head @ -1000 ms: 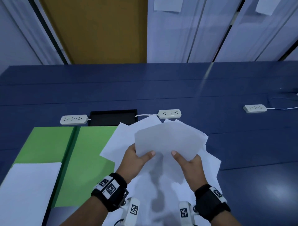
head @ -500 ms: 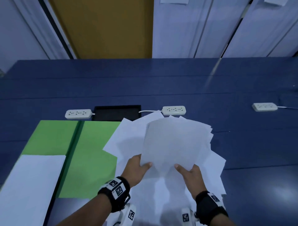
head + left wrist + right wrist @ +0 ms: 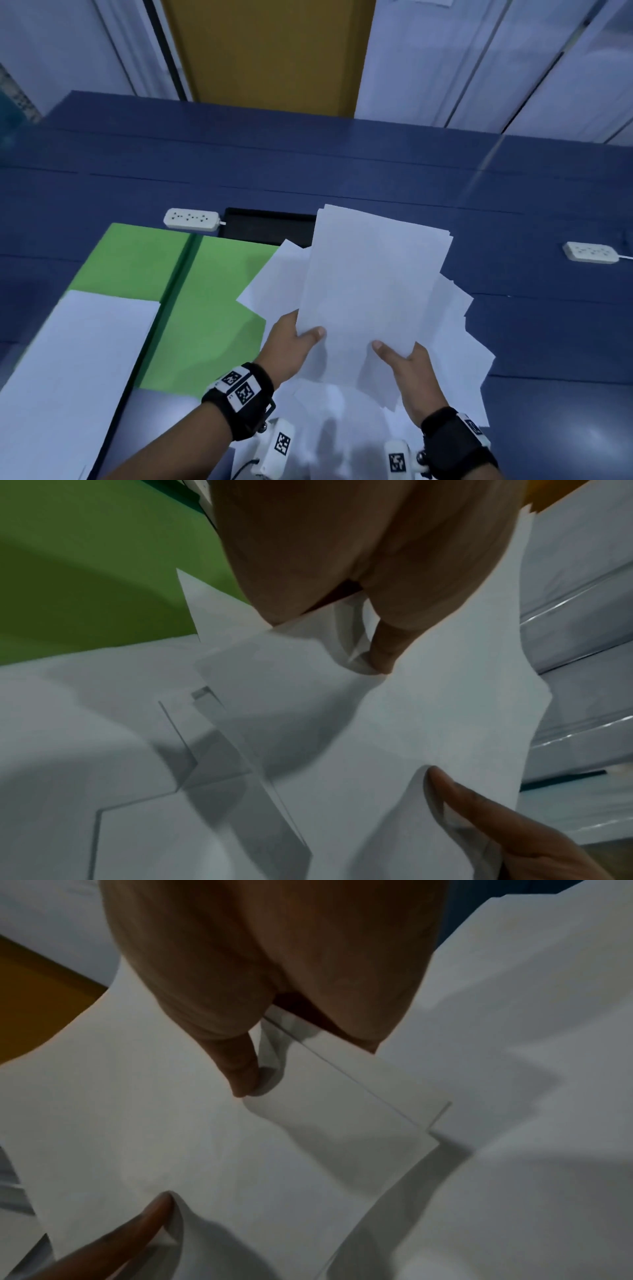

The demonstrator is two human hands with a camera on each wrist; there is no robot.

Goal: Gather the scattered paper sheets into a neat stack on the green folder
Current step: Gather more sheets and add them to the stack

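A bundle of white paper sheets point(image 3: 370, 281) stands nearly upright above the table, held by its lower edge. My left hand point(image 3: 291, 339) pinches the bundle's lower left corner, thumb on the front face. My right hand point(image 3: 404, 359) pinches the lower right corner the same way. Under the bundle lie several scattered sheets point(image 3: 455, 359), fanned out on the blue table. The open green folder point(image 3: 212, 308) lies to the left, with a white stack of paper point(image 3: 75, 370) on its left half. In the left wrist view the left thumb point(image 3: 387, 647) presses the held sheets point(image 3: 462, 696); the right wrist view shows the same bundle point(image 3: 171, 1123).
A black tablet point(image 3: 267, 226) lies behind the folder, half hidden by the paper. White power strips sit at the back left point(image 3: 191, 218) and far right point(image 3: 591, 253). The blue table point(image 3: 342, 171) stretches to a wall with a yellow door.
Both hands have raised the held sheets from a loose tilted fan into a nearly upright, squared bundle. The head view has swung right and down.
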